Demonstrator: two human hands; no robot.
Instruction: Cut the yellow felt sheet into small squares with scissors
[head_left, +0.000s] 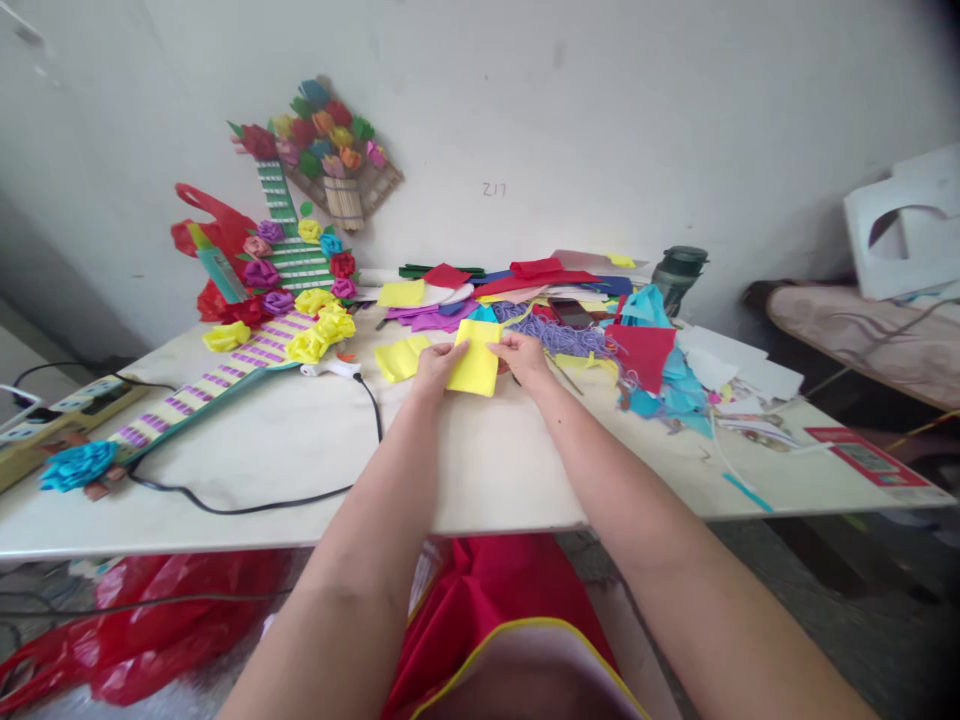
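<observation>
White worktop (510,480): we had yellow flowers (324,332) formed at frame left; at centre, our left hand (437,368) and right hand (527,358) pinched a yellow sheet (475,362) between fingers, not yet shaped.

- Wall (600,120): off-white, lightly smudged, small reddish characters written near the middle.
- Table (247,530): pale, smooth top, long front edge, a red printed sticker (862,460) at the right end.
- Furniture piece (840,330) at right: pale, swirl-patterned surface, dark side.
- Floor (885,650): grey and dim below the table.
- Light: soft, fairly even on the wall; shadow under the table.
</observation>
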